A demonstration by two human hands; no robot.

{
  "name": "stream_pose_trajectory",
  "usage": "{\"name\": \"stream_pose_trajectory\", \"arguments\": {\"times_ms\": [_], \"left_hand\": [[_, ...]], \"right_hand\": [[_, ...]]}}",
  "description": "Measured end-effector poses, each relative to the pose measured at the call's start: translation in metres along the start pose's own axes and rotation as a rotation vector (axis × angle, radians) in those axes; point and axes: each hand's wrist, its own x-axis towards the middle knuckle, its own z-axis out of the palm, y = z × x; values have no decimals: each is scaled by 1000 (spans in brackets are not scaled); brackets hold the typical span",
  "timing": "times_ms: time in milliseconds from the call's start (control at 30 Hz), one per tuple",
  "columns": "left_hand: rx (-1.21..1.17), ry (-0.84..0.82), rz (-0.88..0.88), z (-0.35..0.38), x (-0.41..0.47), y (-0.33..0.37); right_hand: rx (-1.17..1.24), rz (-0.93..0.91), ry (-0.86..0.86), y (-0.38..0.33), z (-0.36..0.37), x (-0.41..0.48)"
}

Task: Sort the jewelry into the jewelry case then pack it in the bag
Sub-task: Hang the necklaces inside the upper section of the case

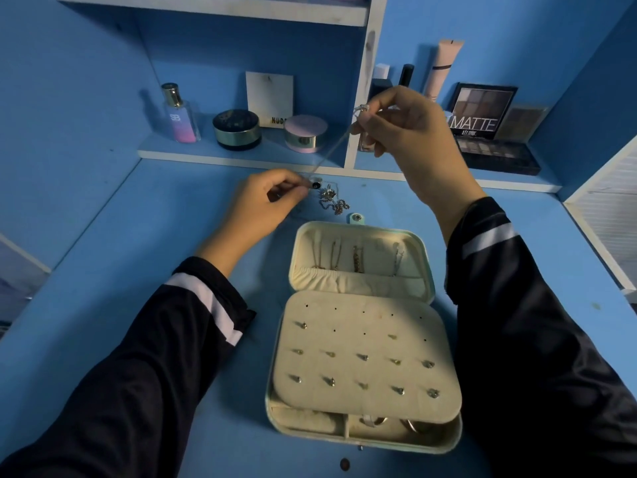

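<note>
A cream jewelry case [448, 438] lies open on the blue desk. Its lid holds several hanging chains, and its earring panel [365, 360] carries several studs. A thin necklace [332, 148] is stretched taut between my hands. My right hand [403, 125] is raised and pinches the clasp end. My left hand [262, 201] sits low near the desk and pinches the end with the dark round pendant [314, 184]. A small pile of loose chains [333, 201] lies on the desk just behind the case. No bag is in view.
On the low shelf [241, 155] behind the desk stand a perfume bottle [179, 113], two round compacts [237, 129] and eyeshadow palettes [482, 113]. A vertical white shelf divider [363, 98] rises close to my right hand. A small dark disc [344, 463] lies in front of the case.
</note>
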Motion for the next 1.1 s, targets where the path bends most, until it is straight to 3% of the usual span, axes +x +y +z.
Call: {"name": "stream_pose_trajectory", "arguments": {"times_ms": [800, 1100], "left_hand": [[76, 28, -97, -33, -1, -6], [-19, 101, -58, -32, -4, 5]], "right_hand": [[27, 34, 213, 9, -33, 2], [17, 30, 97, 8, -27, -1]]}}
